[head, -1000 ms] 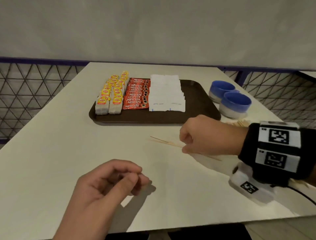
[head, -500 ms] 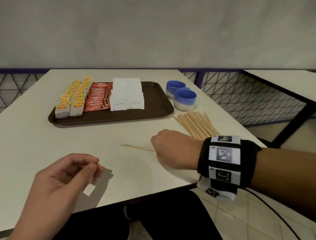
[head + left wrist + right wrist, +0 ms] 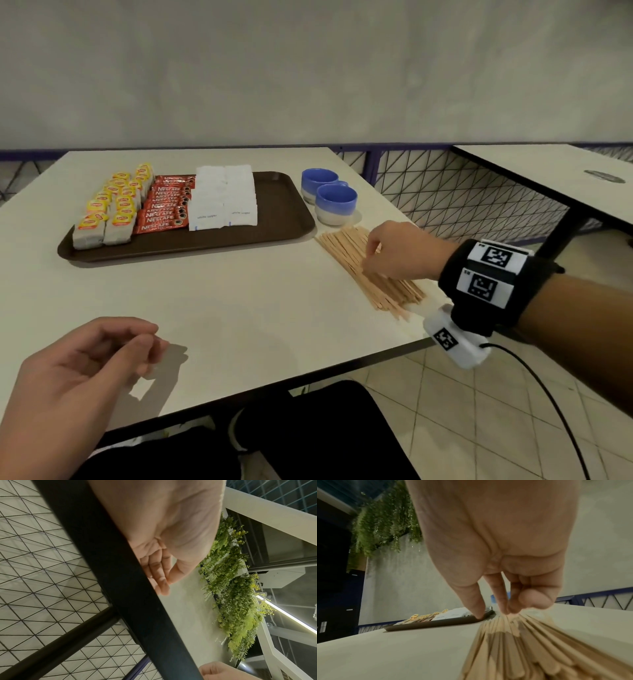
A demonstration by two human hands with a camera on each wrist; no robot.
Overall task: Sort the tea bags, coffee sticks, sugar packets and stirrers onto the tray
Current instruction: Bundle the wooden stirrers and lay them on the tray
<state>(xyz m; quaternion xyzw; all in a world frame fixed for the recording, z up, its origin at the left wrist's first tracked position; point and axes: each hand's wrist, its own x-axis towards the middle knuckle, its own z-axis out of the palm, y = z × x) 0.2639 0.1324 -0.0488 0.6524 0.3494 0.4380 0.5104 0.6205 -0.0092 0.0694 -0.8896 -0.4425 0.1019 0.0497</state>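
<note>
The brown tray (image 3: 298, 219) holds rows of yellow-tagged tea bags (image 3: 106, 212), red coffee sticks (image 3: 164, 209) and white sugar packets (image 3: 222, 198); its right third is bare. A pile of wooden stirrers (image 3: 342, 253) lies on the table right of the tray. My right hand (image 3: 369, 257) is on that pile. In the right wrist view its index and middle fingertips (image 3: 504, 609) press on the stirrers (image 3: 522, 649), the thumb sits at the pile's left edge, and the other fingers are curled. My left hand (image 3: 154, 339) hovers near the table's front left, loosely curled and empty (image 3: 167, 586).
Two blue cups (image 3: 335, 202) stand just behind the stirrer pile, right of the tray. The table's right edge (image 3: 411, 346) runs close under my right wrist. A second table (image 3: 565, 174) and a mesh railing (image 3: 462, 198) lie further right.
My right hand moved right from the middle of the table to the stirrer pile, and the single stirrer it held there no longer lies apart. The view swung right. The left hand hardly moved.
</note>
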